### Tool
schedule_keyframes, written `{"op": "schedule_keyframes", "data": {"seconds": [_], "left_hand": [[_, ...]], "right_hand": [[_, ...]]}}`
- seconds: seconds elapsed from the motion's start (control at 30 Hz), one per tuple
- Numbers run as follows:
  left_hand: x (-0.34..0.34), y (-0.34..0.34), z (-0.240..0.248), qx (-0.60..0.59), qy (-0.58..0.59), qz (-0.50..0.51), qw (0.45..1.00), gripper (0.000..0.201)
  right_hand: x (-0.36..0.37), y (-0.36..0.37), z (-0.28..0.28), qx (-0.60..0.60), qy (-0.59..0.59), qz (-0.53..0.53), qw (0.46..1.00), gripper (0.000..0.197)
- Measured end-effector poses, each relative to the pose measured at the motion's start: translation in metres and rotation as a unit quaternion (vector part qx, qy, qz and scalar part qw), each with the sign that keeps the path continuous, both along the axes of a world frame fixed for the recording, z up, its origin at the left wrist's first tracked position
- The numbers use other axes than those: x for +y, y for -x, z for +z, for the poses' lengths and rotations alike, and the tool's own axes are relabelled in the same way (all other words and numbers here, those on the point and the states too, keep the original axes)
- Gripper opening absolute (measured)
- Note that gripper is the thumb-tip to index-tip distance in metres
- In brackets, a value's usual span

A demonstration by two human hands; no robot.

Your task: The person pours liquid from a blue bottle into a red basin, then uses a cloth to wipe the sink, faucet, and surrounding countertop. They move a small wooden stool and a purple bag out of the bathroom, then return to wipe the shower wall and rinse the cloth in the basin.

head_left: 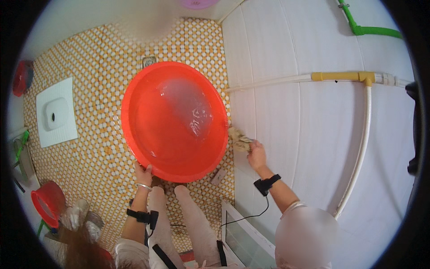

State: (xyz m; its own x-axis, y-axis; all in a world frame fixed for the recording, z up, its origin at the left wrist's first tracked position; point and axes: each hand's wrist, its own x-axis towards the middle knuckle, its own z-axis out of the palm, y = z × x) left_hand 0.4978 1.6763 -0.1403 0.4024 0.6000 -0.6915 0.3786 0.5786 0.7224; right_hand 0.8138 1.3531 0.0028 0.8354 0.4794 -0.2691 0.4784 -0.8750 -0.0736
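A large round red basin (131,134) holds what looks like shallow water with bright reflections. It stands on the patterned floor in front of my knees. My left hand (143,172) grips its near-left rim, the thumb on top and the fingers partly hidden behind the edge. To the right of the basin, my right hand (257,157) is closed on a crumpled beige cloth (240,140). The cloth hangs between the basin's outer side and the white wall; whether it touches either one I cannot tell.
A white squat toilet (56,112) lies at the left. A smaller red bucket (48,204) stands lower left beside clear plastic bags (80,215). White wall panels (277,112) with a pipe (365,121) rise at the right. A floor drain (149,62) lies behind the basin.
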Motion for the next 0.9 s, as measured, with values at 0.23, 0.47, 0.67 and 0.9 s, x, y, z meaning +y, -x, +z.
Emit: {"op": "schedule_keyframes", "data": {"seconds": [0.23,0.47,0.67,0.9], "left_hand": [[0.036,-0.066,-0.009,0.028,0.042,0.066,0.997,0.03],[0.061,-0.138,0.003,0.058,0.059,0.066,0.994,0.025],[0.134,-0.209,0.04,0.019,0.04,0.038,0.998,0.026],[0.213,-0.25,0.03,0.01,-0.075,-0.024,0.997,0.036]], "right_hand": [[0.068,0.026,-0.067,0.257,-0.162,-0.27,0.914,0.027],[0.09,0.02,-0.138,0.458,-0.262,-0.488,0.696,0.021],[0.154,-0.029,-0.125,0.422,-0.335,-0.53,0.655,0.017],[0.234,-0.129,-0.142,0.492,-0.035,-0.237,0.837,0.026]]}}
